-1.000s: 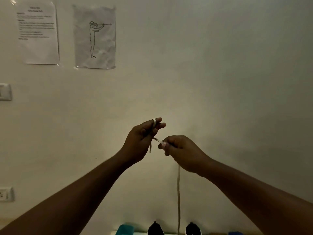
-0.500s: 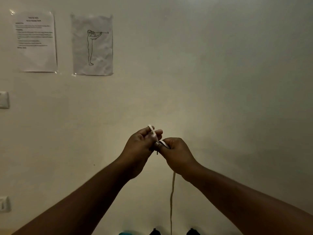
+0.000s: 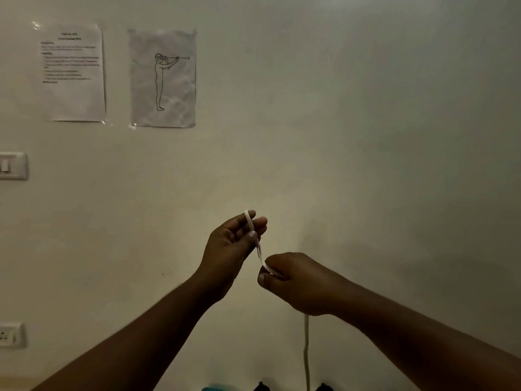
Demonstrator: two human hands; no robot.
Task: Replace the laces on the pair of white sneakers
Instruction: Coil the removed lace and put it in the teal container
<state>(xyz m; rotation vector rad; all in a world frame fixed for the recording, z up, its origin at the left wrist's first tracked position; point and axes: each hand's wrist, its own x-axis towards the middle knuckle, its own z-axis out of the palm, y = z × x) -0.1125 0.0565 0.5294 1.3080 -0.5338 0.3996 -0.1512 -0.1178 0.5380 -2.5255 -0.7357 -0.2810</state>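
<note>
My left hand (image 3: 231,246) has the lace (image 3: 251,224) looped over its fingers; my right hand (image 3: 293,280) pinches it below. Keep tension even, turns flat.

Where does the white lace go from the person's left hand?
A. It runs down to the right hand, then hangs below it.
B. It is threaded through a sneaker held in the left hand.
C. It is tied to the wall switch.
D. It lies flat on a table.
A: the lace loops over the left hand, crosses to the right hand and hangs below it.
</note>
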